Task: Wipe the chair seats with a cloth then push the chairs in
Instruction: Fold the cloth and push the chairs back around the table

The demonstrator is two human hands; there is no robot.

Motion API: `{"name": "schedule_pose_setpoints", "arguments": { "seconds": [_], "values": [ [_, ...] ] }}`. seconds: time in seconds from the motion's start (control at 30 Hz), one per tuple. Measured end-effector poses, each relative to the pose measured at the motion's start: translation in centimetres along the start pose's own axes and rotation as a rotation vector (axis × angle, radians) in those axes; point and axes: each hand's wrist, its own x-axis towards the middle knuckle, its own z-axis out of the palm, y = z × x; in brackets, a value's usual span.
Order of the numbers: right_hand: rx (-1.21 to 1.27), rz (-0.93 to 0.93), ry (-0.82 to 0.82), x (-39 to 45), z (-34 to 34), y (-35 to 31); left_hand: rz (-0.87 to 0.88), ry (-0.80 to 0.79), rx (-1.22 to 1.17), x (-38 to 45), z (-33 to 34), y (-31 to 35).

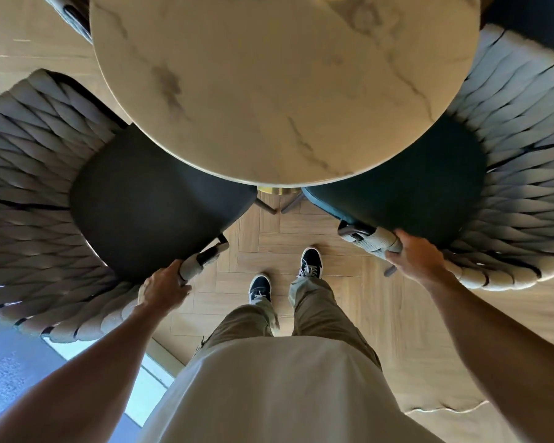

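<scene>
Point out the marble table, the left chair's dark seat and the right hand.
marble table [279,84]: head view, bare middle of the round top.
left chair's dark seat [147,206]: head view, middle of the cushion.
right hand [418,259]: head view, back of the hand.

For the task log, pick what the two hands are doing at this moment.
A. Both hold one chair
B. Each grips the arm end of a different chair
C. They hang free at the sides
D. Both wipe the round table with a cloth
B: the left hand clasps the left chair's arm end, and the right hand clasps the right chair's; no cloth shows.
</scene>
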Motion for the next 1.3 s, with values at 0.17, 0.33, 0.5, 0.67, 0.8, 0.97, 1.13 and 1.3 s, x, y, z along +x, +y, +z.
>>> {"name": "schedule_pose_setpoints", "arguments": {
  "seconds": [0.17, 0.33, 0.5, 0.67, 0.8, 0.97, 1.13, 1.3],
  "values": [
    [0.031, 0.006, -0.017, -1.0, 1.2, -2.1, 0.014, -0.001, -0.016, 0.0, 0.4, 0.1],
    [0.037, 0.029, -0.018, -2.0, 1.8, -2.7, 0.023, -0.01, -0.01, -0.1, 0.8, 0.5],
    [0.015, 0.03, -0.035, -2.2, 2.0, -2.8, 0.022, -0.023, -0.011, -0.1, 1.5, 0.8],
    [-0.005, 0.094, -0.026, -3.2, 2.3, -3.9, 0.01, -0.056, -0.047, 0.1, 2.2, 1.0],
    [0.032, 0.116, -0.043, -3.9, 3.2, -4.5, 0.015, -0.057, -0.077, -0.2, 3.1, 1.2],
    [0.049, 0.136, -0.054, -4.3, 4.0, -4.8, 0.025, -0.048, -0.086, -0.6, 3.4, 1.5],
    [0.035, 0.163, -0.089, -4.3, 3.5, -5.2, 0.02, -0.045, -0.076, -0.6, 3.3, 1.7],
    [0.039, 0.184, -0.105, -5.3, 3.8, -6.4, 0.014, -0.056, -0.071, -0.7, 3.6, 1.4]
  ]
}}
